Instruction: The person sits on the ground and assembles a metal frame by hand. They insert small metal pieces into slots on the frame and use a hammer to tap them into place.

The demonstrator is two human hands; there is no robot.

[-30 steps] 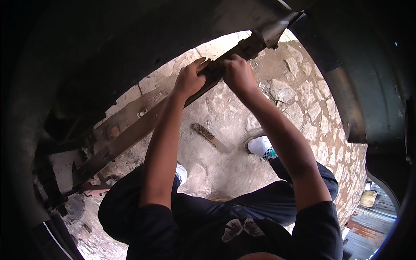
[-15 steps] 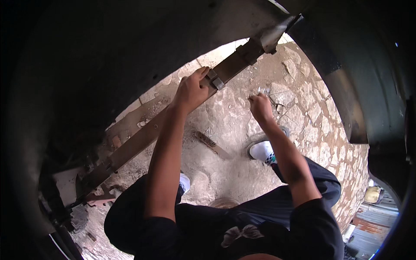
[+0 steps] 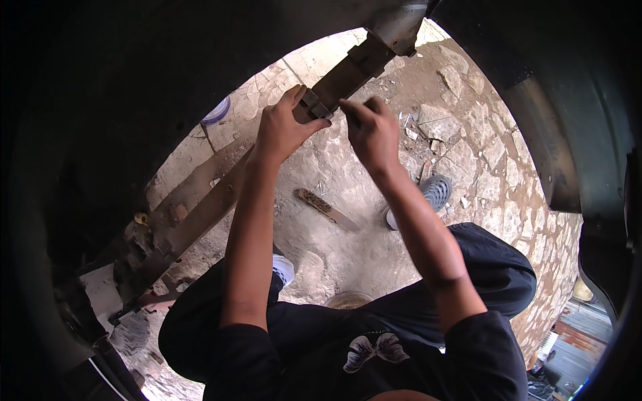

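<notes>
A long brown metal leaf spring [image 3: 344,79] runs diagonally beneath dark vehicle bodywork. Around it sits a metal clip [image 3: 315,105]. My left hand [image 3: 281,130] grips the spring at this clip, its fingers on the far edge and its thumb along the near edge. Just right of the clip is my right hand [image 3: 373,134], fingers curled, with the index fingertip reaching toward the clip's near end. Whatever it pinches, if anything, is hidden. A wire brush [image 3: 328,208] with a wooden handle lies on the ground below my hands.
Dark curved panels [image 3: 558,134] close in on both sides and above. The ground has set stones [image 3: 438,123], dirt and loose chips. A grey sandal [image 3: 436,192] lies near my right foot. At the far left, a purple-rimmed round container [image 3: 216,111] shows past the spring.
My right hand has moved left and up to the clip. My left thumb has extended along the spring's near edge. The view has shifted, uncovering the purple-rimmed container and more of the sandal.
</notes>
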